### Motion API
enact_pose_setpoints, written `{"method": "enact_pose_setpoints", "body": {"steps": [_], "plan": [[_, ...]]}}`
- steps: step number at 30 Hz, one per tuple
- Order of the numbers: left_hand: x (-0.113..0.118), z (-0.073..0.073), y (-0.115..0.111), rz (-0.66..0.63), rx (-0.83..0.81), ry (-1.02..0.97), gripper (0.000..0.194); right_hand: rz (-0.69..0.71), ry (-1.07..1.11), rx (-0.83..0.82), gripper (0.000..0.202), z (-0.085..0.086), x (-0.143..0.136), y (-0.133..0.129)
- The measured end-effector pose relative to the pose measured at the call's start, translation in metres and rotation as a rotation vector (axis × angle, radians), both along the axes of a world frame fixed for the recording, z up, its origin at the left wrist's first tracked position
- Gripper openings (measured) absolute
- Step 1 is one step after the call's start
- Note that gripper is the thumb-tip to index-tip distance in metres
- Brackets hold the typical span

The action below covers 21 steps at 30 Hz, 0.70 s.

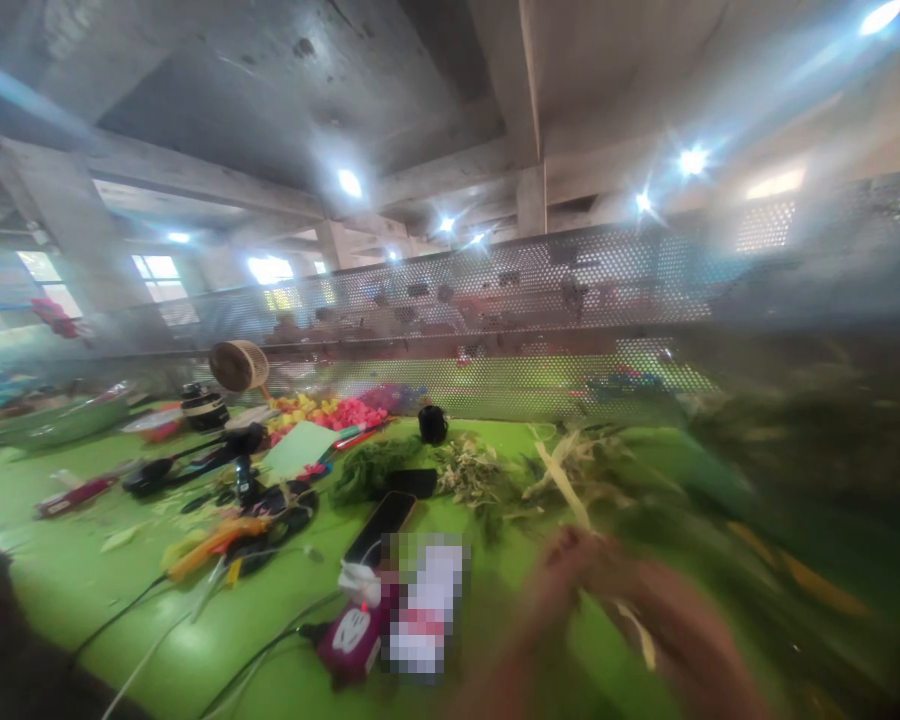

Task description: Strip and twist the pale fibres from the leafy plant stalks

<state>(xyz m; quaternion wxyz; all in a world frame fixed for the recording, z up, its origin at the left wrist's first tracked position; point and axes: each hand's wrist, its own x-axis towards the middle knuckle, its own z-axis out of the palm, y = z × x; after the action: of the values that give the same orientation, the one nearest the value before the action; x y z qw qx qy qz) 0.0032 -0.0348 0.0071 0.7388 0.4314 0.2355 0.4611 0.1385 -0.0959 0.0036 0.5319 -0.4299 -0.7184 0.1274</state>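
Observation:
My left hand [559, 570] and my right hand [622, 575] are close together over the right part of the green table, both blurred. Their fingers are closed on a long pale yellow strip [565, 482], perhaps a leaf or stem. One end sticks up and away past my fingers, and the other hangs below my right hand. What the fingertips pinch is too smeared to see. Just beyond my hands lies a bunch of pale and green leafy sprigs [476, 470]. Darker greenery [795, 450] fills the right side, also blurred.
A phone [381, 525] and a purple power strip [352, 640] with cables lie left of my hands. Behind them are a black cup [433, 424], pink and yellow pieces [352, 415] and an orange glue gun [217, 548]. A perforated metal screen [495, 290] borders the table [270, 650].

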Motion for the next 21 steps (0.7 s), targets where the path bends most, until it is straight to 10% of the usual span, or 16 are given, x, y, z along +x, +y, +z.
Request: {"method": "enact_pose_setpoints", "body": {"steps": [10,21], "plan": [[0.003,-0.019,0.010,-0.027,-0.051,0.050,0.044,-0.270,0.744,-0.514,0.037,0.012,-0.001,0.005],[0.005,-0.008,0.002,-0.014,-0.001,0.027,0.053,-0.208,0.661,-0.562,0.029,0.010,-0.019,0.003]]}}
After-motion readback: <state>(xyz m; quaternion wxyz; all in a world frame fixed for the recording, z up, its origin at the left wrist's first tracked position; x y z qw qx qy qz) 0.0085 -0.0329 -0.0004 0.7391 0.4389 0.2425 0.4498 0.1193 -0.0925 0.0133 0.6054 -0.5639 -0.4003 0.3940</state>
